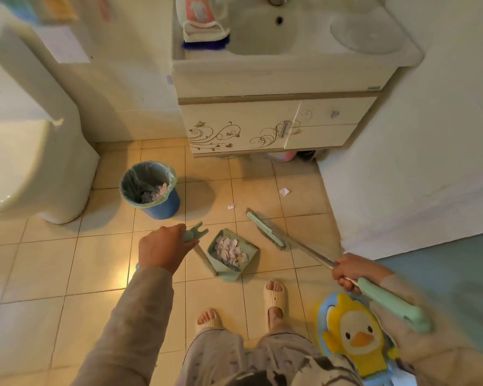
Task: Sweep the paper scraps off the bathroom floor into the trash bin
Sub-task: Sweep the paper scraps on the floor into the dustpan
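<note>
My left hand [162,249] grips the top of the green dustpan's handle [195,234]. The dustpan [232,253] rests on the tiles in front of my feet, holding a heap of pale paper scraps [230,250]. My right hand [352,271] is closed on the broom's metal shaft, and the green broom head [265,229] lies on the floor just right of the dustpan. Two loose scraps lie beyond the broom, a small scrap [231,206] and a larger scrap [284,191]. The blue trash bin [151,189], lined with a bag, stands up-left of the dustpan with scraps inside.
A toilet [25,168] fills the left side. The sink cabinet [268,126] stands at the back, and a white wall [416,162] closes in on the right. My slippered feet [273,296] are just below the dustpan. A duck-patterned item [354,335] sits at lower right.
</note>
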Motion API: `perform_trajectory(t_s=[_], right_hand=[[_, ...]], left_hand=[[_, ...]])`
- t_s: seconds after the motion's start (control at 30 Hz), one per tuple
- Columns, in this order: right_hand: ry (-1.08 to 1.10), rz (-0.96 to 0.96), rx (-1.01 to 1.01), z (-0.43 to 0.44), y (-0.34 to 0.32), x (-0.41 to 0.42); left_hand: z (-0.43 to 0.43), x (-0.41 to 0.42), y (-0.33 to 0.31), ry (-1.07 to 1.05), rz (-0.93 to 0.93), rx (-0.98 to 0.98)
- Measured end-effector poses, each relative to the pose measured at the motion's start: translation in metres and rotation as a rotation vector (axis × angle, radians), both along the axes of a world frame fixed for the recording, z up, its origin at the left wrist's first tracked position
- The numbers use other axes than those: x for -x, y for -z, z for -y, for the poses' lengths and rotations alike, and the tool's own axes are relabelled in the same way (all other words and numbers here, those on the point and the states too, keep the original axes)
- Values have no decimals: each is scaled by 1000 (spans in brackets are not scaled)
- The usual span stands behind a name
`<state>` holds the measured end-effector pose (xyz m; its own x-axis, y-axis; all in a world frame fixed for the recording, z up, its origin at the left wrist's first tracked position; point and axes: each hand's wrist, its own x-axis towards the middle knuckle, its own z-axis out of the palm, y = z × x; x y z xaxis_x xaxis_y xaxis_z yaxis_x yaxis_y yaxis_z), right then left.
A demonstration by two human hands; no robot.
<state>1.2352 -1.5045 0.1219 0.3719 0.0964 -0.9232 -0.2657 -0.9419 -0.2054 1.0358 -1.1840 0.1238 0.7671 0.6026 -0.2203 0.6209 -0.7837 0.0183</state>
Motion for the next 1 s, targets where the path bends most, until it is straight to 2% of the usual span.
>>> perform_trajectory(t_s=[0.23, 0.4, 0.53, 0.7, 0.9, 1.0], right_hand=[[-241, 33, 0, -32, 4, -115], [-391, 101, -25, -86, 7, -165], [-455, 141, -50, -128, 24, -180], [-453, 85, -27, -147, 52, -175], [-622, -7, 93, -119, 58, -163], [-579, -99, 86, -99, 41, -176]], left_hand=[[25, -47, -11, -180, -33, 11], [35, -69, -15, -336, -25, 0], [44, -80, -14, -402, -27, 16], [45, -84, -8, -474, -38, 44], [52, -86, -2, -431, -27, 18], [54, -89, -3, -411, -25, 21]])
